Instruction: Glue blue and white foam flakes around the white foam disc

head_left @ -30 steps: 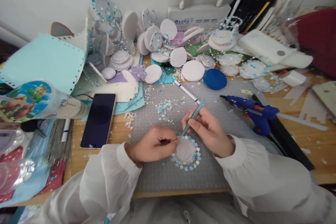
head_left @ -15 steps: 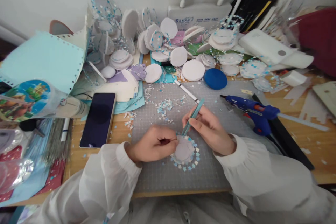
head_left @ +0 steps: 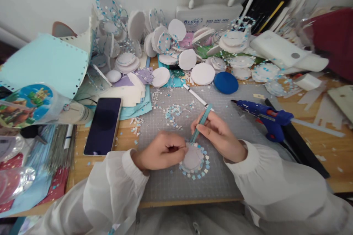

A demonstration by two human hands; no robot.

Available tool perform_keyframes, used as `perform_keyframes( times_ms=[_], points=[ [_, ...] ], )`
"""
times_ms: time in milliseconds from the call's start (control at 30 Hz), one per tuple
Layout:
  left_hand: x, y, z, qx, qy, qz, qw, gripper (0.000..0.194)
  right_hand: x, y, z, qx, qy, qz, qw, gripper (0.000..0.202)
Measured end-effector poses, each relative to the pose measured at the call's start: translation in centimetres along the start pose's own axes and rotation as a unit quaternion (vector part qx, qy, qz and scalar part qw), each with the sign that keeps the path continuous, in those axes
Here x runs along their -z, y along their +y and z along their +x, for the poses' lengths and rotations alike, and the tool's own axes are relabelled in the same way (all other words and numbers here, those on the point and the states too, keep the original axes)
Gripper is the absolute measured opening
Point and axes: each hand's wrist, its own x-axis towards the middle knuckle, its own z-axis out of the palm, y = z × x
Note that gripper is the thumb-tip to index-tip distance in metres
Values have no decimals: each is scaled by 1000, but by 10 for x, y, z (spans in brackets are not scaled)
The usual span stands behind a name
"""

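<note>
A white paper disc [head_left: 192, 158], ringed with tiny blue and white stars, lies on the grey cutting mat [head_left: 217, 183] in front of me. My left hand [head_left: 167, 150] is closed in a pinch at the disc's upper left edge; whatever its fingertips hold is too small to make out. Teal tweezers [head_left: 202, 122] are gripped in my right hand [head_left: 219, 132], slanting down so that their tips meet the disc's top rim. Loose star pieces [head_left: 173, 113] are heaped on the mat beyond my hands.
A phone [head_left: 103, 125] lies on the left, near a cup [head_left: 74, 112]. To the right rests a blue glue gun [head_left: 264, 115] with its stick. A white pen [head_left: 197, 95] lies beyond my right hand. White discs [head_left: 202, 73] crowd the back beneath a twin-headed lamp [head_left: 209, 14].
The tweezers and my right hand have shifted very slightly to the left. My left hand and the disc stay where they were.
</note>
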Motion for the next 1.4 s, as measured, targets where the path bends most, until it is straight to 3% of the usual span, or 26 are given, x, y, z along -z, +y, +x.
perform_keyframes(
  times_ms=[267,1400],
  points=[
    [1,1,0,5,-1,-1,1000,31,0,0,0,0,-14,11,1000,14],
    [1,1,2,-11,-6,1,1000,31,-5,-3,0,-24,27,-25,999,20]
  ],
)
